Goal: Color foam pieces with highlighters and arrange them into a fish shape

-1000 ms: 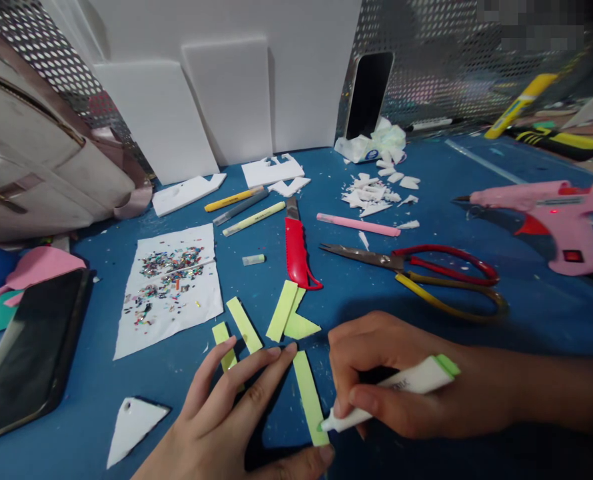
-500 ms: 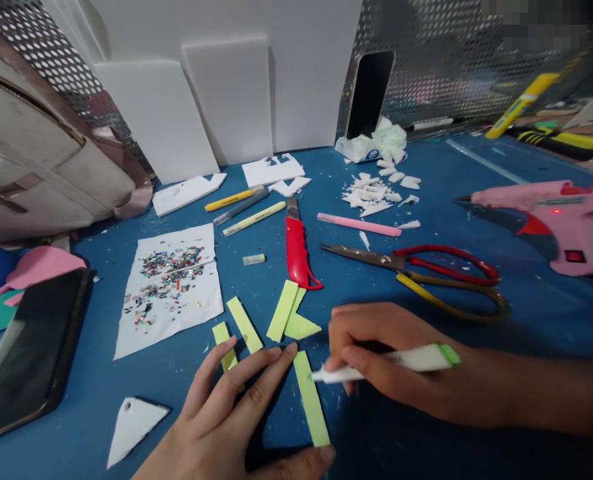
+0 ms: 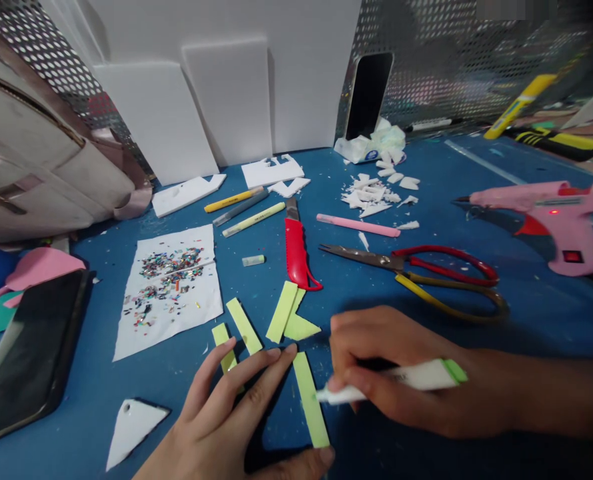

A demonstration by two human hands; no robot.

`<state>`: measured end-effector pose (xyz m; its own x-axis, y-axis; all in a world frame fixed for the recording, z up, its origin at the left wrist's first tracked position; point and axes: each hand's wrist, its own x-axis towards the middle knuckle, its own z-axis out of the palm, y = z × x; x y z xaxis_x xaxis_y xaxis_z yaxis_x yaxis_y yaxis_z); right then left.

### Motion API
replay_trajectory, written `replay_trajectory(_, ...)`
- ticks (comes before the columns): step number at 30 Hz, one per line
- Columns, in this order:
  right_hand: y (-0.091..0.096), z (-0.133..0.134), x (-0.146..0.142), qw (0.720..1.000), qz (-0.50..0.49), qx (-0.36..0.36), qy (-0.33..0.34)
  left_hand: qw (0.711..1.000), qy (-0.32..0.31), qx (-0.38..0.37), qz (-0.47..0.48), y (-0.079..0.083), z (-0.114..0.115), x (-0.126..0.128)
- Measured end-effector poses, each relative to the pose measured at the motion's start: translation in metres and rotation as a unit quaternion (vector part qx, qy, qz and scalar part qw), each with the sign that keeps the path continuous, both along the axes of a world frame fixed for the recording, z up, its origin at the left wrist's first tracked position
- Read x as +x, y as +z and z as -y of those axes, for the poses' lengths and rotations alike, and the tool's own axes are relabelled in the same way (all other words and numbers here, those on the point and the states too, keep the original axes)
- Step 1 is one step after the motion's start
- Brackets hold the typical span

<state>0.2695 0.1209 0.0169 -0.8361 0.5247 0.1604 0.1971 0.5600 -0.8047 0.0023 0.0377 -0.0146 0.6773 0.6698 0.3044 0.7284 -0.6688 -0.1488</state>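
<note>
Right hand (image 3: pixel 391 373) pinches white marker (image 3: pixel 401 381), tip on green strip (image 3: pixel 310 399) just below red knife (image 3: pixel 296 250). Left hand (image 3: pixel 226 413) spread flat, fingertip and thumb holding strip on blue table (image 3: pixel 476 313).

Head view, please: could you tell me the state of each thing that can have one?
marker, uncapped, gripped in right hand, tip on green strip.
green strip, flat, pinned by left hand.
scissors, shut, lying flat.
glue gun, red light on.
phone, screen dark, propped upright.
</note>
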Motion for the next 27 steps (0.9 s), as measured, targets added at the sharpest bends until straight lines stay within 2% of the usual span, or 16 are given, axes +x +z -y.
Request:
replay_trajectory(2, 0.0, 0.0, 0.001, 1.0, -0.021, 0.002, 0.02, 1.0, 0.009, -0.007, 0.017, -0.001, 0.001, 0.001)
replay_trajectory(5, 0.0, -0.001, 0.001, 0.999, -0.043, -0.02, 0.009, 0.998, 0.031, -0.015, 0.048, -0.003, 0.004, 0.003)
replay_trajectory(15, 0.003, -0.002, -0.001, 0.998, -0.045, -0.054, -0.003, 0.999, 0.03, -0.023, -0.012, -0.001, 0.008, 0.004)
replay_trajectory(23, 0.0, 0.0, 0.004, 0.992, -0.067, -0.098, -0.042, 0.996, 0.033, -0.066, 0.043, 0.006, 0.006, -0.003)
replay_trajectory(27, -0.002, 0.0, 0.004, 0.989, -0.074, -0.114, -0.049, 0.997, 0.019, -0.069, 0.015, 0.012, 0.003, -0.01)
